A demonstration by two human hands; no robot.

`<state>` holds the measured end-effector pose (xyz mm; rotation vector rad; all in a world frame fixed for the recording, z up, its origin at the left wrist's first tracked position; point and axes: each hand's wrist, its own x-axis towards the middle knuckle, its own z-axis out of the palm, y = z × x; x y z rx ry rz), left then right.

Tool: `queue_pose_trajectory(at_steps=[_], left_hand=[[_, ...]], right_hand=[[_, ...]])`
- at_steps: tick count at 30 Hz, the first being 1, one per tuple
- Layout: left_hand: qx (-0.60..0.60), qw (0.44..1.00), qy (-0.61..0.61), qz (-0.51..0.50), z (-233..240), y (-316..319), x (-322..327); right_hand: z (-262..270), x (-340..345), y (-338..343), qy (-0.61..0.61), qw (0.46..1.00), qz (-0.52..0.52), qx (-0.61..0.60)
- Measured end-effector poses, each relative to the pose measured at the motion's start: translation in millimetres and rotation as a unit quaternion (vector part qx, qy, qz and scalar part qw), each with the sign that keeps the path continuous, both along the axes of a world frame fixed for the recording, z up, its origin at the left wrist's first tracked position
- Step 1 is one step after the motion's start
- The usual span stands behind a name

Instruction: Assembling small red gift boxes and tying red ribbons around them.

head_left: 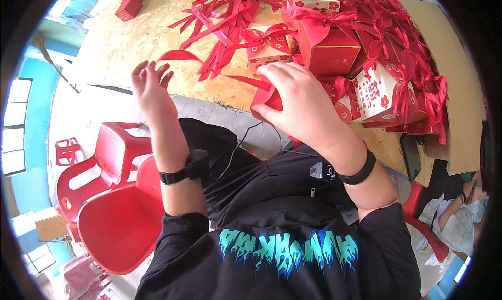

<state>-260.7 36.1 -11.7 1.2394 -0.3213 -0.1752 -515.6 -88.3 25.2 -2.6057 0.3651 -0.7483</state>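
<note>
My left hand (151, 82) is raised at the table's near edge, with its fingers curled at the end of a red satin ribbon (179, 55). The ribbon arcs to the right, towards my right hand. My right hand (292, 90) grips a small red gift box (268, 100) from above, its thumb on the near side; the palm hides part of the box. Another piece of red ribbon (251, 81) reaches this box from the left. Just beyond it stands a white and red box (268, 51) tied with a bow. Loose red ribbons (225, 37) lie in a heap beyond my hands.
Many ribbon-tied boxes (331, 51) are piled at the right of the chipboard table (129, 45), beside a cardboard sheet (459, 84). Two small red boxes (129, 7) sit at the far left. Red plastic chairs (121, 229) stand at left. Another person's arm (451, 213) shows at right.
</note>
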Motion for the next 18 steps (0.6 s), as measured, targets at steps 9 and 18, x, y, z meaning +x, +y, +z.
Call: queue_pose_trajectory(at_steps=[9, 18], left_hand=[[0.271, 0.900, -0.277, -0.201, -11, 22, -93], [0.286, 0.891, -0.180, -0.302, -5, -7, -106]], right_hand=[[37, -64, 5, -0.090, 0.995, -0.009, 0.051], [8, -76, 23, 0.019, 0.989, -0.144, -0.031]])
